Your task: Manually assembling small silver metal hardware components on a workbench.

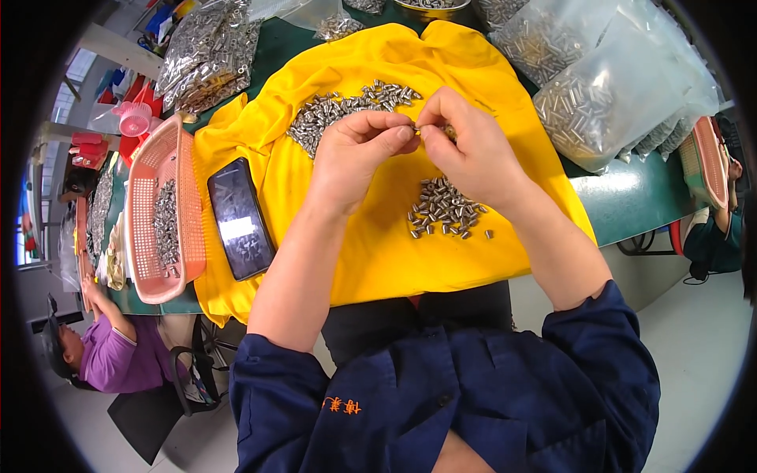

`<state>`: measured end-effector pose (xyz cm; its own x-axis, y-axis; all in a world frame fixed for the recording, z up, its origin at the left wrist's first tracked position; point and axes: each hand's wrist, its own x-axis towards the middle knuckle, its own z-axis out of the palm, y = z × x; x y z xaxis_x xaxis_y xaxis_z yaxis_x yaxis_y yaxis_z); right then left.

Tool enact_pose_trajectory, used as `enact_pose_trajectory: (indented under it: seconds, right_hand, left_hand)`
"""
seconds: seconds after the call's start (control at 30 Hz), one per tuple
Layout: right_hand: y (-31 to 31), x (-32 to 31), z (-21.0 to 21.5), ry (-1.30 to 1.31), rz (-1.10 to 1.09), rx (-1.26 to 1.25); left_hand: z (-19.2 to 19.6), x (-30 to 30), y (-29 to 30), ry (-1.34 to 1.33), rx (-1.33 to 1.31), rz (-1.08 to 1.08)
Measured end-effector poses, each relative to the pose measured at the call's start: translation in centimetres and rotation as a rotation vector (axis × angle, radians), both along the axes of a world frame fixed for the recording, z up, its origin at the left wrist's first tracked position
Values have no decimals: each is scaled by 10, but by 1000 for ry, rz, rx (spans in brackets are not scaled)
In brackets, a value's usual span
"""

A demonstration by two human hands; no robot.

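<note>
Above the yellow cloth, my left hand and my right hand meet fingertip to fingertip. Both pinch a small metal part, mostly covered by the fingers. Something brassy shows in the curl of my right hand, too hidden to name. Behind my left hand spreads a large pile of short silvery metal cylinders. A smaller pile of similar cylinders lies below my right hand, with a few loose ones at its near side.
A smartphone lies left of my left forearm, beside a pink plastic basket holding metal parts. Clear bags of metal pieces stand at the right; another bag sits far left. A person in purple works at the left.
</note>
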<state>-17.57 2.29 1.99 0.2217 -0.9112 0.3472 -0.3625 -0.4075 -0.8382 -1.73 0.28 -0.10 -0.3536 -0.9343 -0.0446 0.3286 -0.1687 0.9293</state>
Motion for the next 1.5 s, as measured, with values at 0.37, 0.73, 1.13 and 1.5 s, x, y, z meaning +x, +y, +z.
enact_pose_trajectory:
  seconds: [0.37,0.73,1.13,1.5]
  right_hand:
    - [-13,-19,1,77,-197,-270]
    - [-12,-19,5,-10,-231,-155]
    - [-9,-17,7,6,-165,-58]
    - [-13,-15,0,-150,-27,51]
  left_hand:
    - [3,7,0,-509,-232,-71]
    - [11,12,-27,-1068,-744,85]
    - [5,8,-44,-1310,-816,-85]
    - [10,2,-6,-174,-46,-59]
